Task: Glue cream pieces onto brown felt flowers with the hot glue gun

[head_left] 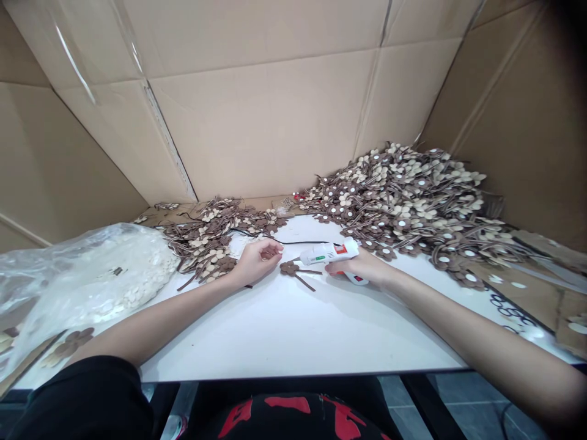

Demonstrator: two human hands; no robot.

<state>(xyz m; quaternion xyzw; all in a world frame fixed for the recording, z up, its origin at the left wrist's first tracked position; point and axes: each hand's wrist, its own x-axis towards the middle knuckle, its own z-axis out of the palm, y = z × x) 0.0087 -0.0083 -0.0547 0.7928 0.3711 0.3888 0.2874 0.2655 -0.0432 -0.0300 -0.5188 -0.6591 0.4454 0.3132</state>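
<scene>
My right hand (364, 266) is wrapped round the grip of a white hot glue gun (323, 252) with orange and green markings. The gun's nozzle points left, just above a brown felt flower (290, 268) that lies on the white table with two strips trailing right from it. Left of this flower, my left hand (258, 263) has its thumb and fingertips pinched together. Whatever is between those fingertips is too small to make out. Behind both hands a thin black cord (302, 242) runs across the table.
A large heap of brown and cream flowers (403, 195), many with white centres, fills the back right. A smaller flower heap (206, 238) lies at back left, beside a clear plastic bag (132, 275) of white pieces. Cardboard walls (266, 122) enclose the white table (275, 342).
</scene>
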